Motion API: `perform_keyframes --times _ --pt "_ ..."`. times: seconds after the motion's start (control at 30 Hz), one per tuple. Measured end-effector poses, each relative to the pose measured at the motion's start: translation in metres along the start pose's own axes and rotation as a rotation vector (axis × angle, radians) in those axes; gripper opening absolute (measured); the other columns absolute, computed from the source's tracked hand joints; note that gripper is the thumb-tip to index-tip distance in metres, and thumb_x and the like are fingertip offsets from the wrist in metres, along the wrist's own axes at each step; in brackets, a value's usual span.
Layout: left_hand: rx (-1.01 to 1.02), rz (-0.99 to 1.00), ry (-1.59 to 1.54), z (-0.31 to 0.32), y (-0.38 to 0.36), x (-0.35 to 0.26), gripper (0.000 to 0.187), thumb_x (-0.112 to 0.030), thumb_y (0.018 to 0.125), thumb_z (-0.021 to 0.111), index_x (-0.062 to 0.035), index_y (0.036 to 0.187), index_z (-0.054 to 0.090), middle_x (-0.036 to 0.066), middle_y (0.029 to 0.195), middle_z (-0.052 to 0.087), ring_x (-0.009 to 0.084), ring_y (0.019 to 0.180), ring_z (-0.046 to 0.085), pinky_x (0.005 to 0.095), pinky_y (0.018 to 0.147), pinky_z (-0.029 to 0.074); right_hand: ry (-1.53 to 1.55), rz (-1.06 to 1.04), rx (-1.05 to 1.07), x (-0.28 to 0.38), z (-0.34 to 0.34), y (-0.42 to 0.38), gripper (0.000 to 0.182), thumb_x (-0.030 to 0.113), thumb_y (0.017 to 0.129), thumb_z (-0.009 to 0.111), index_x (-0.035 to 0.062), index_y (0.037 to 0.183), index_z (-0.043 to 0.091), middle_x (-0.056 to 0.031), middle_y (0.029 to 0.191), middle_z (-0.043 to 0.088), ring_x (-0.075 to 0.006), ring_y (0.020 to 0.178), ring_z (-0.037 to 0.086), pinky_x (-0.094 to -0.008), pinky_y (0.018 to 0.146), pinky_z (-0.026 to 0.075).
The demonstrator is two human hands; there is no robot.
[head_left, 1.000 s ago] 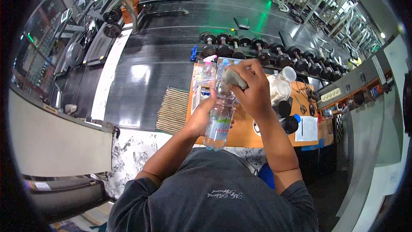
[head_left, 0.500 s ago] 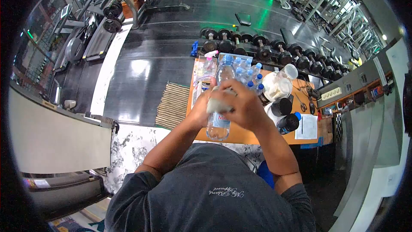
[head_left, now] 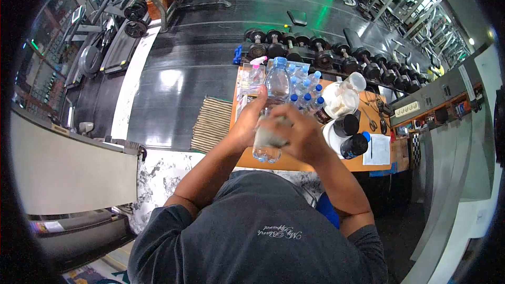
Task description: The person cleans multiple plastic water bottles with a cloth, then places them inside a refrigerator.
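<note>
A clear plastic water bottle (head_left: 278, 84) with a blue cap stands nearly upright in front of my chest, over the near edge of the table. My left hand (head_left: 247, 123) grips it from the left, thumb pointing up along its side. In my right hand (head_left: 304, 132), slightly blurred, is a pale grey cloth (head_left: 271, 130) pressed against the bottle's lower half. The cloth and fingers hide most of the label. Beyond the hands, several smaller water bottles (head_left: 306, 94) with blue caps stand grouped, beside a spray bottle (head_left: 256, 73) with a pink and white nozzle.
The orange-brown table (head_left: 294, 165) also carries white tubs (head_left: 341, 100), a black-lidded container (head_left: 354, 145), scissors (head_left: 371, 122) and a paper sheet with a pen (head_left: 376, 150). A dumbbell rack (head_left: 322, 55) stands behind it. A striped mat (head_left: 211, 125) lies on the floor at left.
The bottle sits slightly higher in view. My right hand has moved the cloth lower along the bottle, over the label that showed before.
</note>
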State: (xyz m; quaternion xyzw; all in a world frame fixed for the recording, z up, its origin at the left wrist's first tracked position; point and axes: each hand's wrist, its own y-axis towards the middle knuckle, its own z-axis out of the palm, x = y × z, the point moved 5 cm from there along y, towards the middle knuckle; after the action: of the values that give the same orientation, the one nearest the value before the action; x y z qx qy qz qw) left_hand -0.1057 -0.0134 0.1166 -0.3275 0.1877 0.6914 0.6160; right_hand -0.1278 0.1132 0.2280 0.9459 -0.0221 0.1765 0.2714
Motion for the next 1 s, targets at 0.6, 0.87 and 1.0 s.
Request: perform_keyframes --times 0.6,0.87,1.0 --pt "-0.116 -0.031 -0.122 -0.002 0.001 -0.003 0.072 -0.066 0.106 0.038 -0.0022 0.132 0.058 0.019 0.109 0.072 0.0307 0.085 0.074 0.0438 0.074 0.063 0.131 -0.037 -0.105 0.005 0.011 -0.028 0.051 0.021 0.070 0.092 0.0190 0.117 0.073 -0.0067 0.114 0.062 -0.0253 0.099 0.068 -0.0372 0.082 0.058" --pt "-0.016 -0.042 -0.056 -0.014 -0.001 -0.007 0.088 -0.077 0.100 0.035 0.0003 0.133 0.059 0.018 0.103 0.070 0.0307 0.085 0.070 0.0456 0.076 0.059 0.165 0.179 -0.306 -0.013 0.007 -0.060 0.052 0.025 0.070 0.095 0.0142 0.114 0.069 -0.0094 0.110 0.062 -0.0275 0.098 0.067 -0.0394 0.081 0.057" --pt "0.063 -0.074 -0.203 -0.012 -0.001 -0.005 0.085 -0.077 0.100 0.037 -0.0023 0.134 0.058 0.018 0.107 0.069 0.0304 0.088 0.070 0.0464 0.077 0.059 0.180 0.197 -0.377 0.000 0.028 -0.081 0.061 0.029 0.069 0.097 0.0090 0.117 0.066 -0.0140 0.114 0.056 -0.0290 0.100 0.061 -0.0388 0.083 0.055"
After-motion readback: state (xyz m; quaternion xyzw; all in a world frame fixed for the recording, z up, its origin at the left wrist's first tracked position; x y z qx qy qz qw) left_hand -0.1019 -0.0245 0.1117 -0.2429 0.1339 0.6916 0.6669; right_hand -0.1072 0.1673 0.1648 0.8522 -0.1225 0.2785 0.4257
